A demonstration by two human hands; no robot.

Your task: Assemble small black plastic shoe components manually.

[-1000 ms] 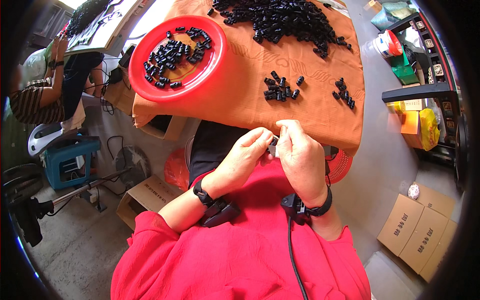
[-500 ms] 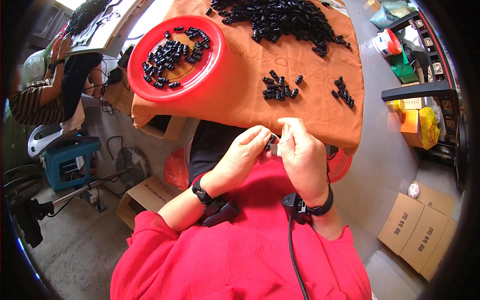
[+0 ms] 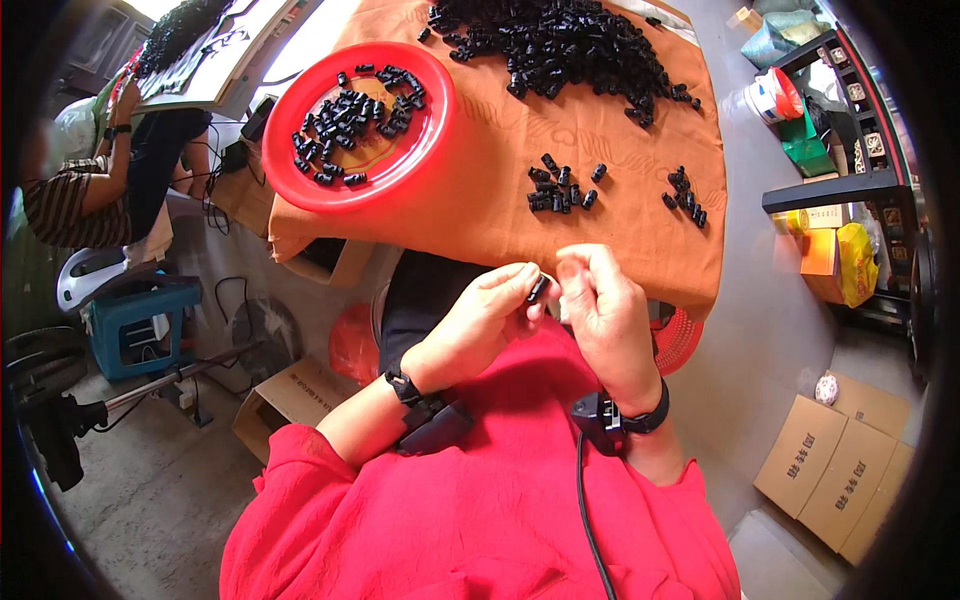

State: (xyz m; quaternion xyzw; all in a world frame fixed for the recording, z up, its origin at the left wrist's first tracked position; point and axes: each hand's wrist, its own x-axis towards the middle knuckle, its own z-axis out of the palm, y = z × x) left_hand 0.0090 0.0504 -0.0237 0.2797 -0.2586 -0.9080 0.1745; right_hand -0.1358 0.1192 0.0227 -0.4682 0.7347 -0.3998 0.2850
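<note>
Between the thumb and fingers of my left hand (image 3: pixel 490 312) is a small black cylindrical plastic fitting (image 3: pixel 538 290), held tilted just off the table's near edge. My right hand (image 3: pixel 605 318) is beside it, apart from the fitting by a small gap. Its thumb and fingers are curled together, and whatever they pinch is hidden. Beyond my hands, a small group of loose black fittings (image 3: pixel 562 190) lies on the orange cloth (image 3: pixel 450 225). A smaller cluster of black fittings (image 3: pixel 685 197) lies to its right.
A red round basin (image 3: pixel 440 140) with many black fittings stands at the table's left. A big heap of black fittings (image 3: pixel 570 50) covers the far side. At left, another person (image 3: pixel 80 190) sits by a table near a blue stool (image 3: pixel 145 325). Cardboard boxes (image 3: pixel 830 470) are on the right floor.
My right hand has drawn slightly away from the left, leaving the black fitting more exposed in the left fingers. The whole view has shifted a little.
</note>
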